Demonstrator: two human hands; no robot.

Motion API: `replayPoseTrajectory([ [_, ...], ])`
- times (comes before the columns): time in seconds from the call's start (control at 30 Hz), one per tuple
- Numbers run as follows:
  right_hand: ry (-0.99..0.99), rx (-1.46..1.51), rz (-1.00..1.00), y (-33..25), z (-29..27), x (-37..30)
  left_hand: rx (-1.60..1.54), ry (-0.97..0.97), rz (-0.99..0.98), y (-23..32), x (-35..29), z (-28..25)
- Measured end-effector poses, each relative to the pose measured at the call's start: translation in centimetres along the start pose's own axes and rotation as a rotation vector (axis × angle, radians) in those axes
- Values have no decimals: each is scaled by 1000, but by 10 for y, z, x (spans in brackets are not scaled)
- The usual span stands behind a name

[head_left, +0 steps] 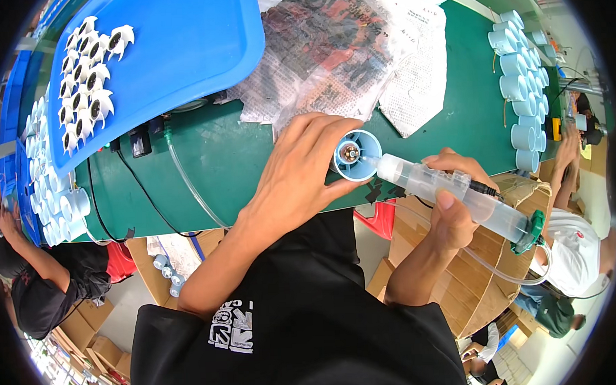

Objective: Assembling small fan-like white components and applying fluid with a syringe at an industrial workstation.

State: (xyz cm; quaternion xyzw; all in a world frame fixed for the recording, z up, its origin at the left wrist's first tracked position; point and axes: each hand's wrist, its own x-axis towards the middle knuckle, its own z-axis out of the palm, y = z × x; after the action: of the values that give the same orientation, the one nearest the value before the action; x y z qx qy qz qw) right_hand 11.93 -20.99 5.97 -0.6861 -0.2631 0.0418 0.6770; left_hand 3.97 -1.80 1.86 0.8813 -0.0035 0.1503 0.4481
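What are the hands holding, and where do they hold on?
The left hand holds a blue cup by its outer side. The right hand holds a syringe around its clear barrel.

My left hand hides part of the light-blue housing, and the metal piece inside is too small for me to make out. I can't tell whether the clear syringe's tip touches it. The blue tray runs past the top edge.

Black shirt with white graphic print
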Motion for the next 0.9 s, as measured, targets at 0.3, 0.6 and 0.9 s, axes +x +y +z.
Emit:
replayPoseTrajectory([
  [0.3, 153, 360, 78, 9, 4, -3, 9, 15, -6, -3, -1, -4],
  [0.6, 381, 937, 559, 62, 2, 15, -63, 44, 66, -9, -10, 3],
  [0.9, 65, 427, 790, 47, 10, 40, -56, 66, 66, -10, -14, 0],
])
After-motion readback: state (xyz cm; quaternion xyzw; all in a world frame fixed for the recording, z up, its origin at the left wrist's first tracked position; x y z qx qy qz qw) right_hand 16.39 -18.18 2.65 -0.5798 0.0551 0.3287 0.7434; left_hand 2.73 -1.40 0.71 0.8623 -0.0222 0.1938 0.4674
